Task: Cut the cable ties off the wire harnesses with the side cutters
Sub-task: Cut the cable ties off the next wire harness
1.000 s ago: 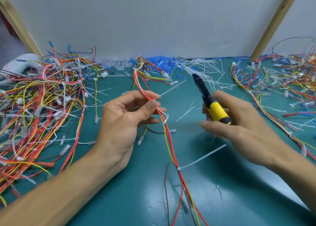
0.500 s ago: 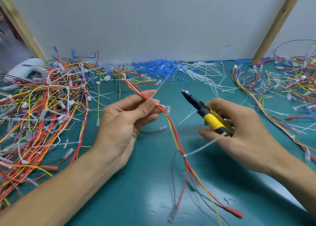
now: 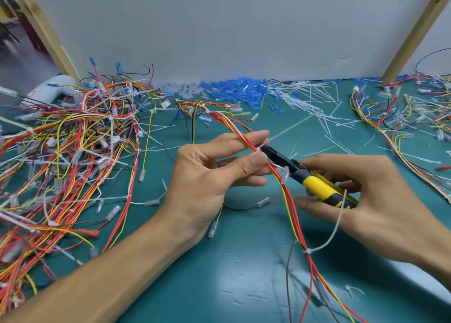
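Nearest me, the wire harness [image 3: 291, 208] runs off the bottom edge over the teal counter [image 3: 231, 286]. It is a thin bundle of red, yellow and white wires, and it looks light and limp, so I judge it will sag and twist wherever it is not pinched. One cable tie [image 3: 308, 251] cinches it low down, with its long tail arcing up in front of my right hand [image 3: 371, 200]. The ties look like stiff, slick nylon drawn tight on the wires. I would hold the harness close beside whichever tie is being cut and keep the blades off the insulation.

Farther up the harness, my left hand [image 3: 207, 178] pinches the bundle between thumb and forefinger, the other fingers loosely curled beneath. My right hand, to the right of the harness, is wrapped round the yellow handles of the side cutters [image 3: 317, 186]. Their dark nose points up-left to a second tie [image 3: 261, 147] right at my left fingertips. Whether the blades are round it I cannot tell.

Left of the harness sprawls a big tangle of harnesses [image 3: 73, 151], and well to its right lies a smaller tangle [image 3: 402, 108]. Beyond its far end, cut ties [image 3: 305, 98] and blue sleeves [image 3: 234, 88] are heaped against the grey wall [image 3: 219, 29].
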Demonstrator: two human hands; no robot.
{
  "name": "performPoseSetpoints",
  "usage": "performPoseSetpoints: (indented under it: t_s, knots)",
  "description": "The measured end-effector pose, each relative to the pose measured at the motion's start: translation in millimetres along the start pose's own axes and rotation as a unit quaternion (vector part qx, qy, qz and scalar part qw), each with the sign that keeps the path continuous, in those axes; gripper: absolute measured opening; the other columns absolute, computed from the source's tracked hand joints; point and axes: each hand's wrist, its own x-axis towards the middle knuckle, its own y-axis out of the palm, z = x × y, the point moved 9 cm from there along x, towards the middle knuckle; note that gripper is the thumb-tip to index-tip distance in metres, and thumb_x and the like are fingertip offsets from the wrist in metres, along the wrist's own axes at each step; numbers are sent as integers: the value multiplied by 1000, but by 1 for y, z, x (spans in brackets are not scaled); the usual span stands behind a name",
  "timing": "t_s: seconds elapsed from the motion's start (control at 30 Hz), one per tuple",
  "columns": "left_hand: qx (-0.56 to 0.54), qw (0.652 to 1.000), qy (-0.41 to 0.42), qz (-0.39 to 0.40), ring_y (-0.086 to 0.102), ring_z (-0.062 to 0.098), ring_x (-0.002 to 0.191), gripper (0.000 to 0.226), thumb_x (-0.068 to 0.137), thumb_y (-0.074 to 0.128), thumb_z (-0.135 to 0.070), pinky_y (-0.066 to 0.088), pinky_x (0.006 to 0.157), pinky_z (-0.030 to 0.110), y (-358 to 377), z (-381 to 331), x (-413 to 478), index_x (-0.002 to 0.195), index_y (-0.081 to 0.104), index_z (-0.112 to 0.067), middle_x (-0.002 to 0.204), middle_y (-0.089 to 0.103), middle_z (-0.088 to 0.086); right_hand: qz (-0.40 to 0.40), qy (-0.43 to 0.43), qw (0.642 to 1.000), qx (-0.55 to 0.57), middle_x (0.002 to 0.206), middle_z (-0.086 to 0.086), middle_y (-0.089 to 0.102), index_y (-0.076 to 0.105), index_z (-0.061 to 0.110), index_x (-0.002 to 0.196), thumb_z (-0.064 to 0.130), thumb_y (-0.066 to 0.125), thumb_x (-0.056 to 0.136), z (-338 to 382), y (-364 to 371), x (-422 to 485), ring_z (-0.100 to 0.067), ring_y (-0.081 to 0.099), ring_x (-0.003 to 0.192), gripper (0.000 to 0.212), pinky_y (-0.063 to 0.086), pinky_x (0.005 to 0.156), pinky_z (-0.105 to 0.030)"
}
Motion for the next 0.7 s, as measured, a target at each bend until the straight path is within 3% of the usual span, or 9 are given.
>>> performPoseSetpoints:
  t_s: [0.27,0.4,0.57,0.7]
  knots:
    - [-2,1000,0,11,77,25,75,32,74,77,-10,57,59,21,1,0,0,106,80,-10,114,75,15,19,10,999,25,66,-10,57,77,36,99,31,81,69,-3,-1,0,-36,48,65,31,55,60,-51]
    - [10,1000,21,17,75,22,74,27,79,79,-6,57,58,24,2,-1,0,106,79,-6,100,76,15,25,10,999,27,64,-14,51,77,36,100,32,81,65,-3,-2,0,-36,42,62,35,47,53,-49]
    - [3,1000,-1,1,68,22,70,24,87,73,-15,58,54,31,-3,1,2,96,73,7,87,70,15,-5,-18,999,-40,63,-6,54,76,35,93,22,78,66,0,-8,1,-25,41,60,30,46,51,-44]
    - [28,999,-26,-11,62,22,63,29,86,73,-17,55,49,31,-9,5,4,89,65,11,76,63,13,-25,-50,994,-95,70,-1,65,78,29,91,16,74,69,6,-14,1,-24,52,62,26,45,52,-39]
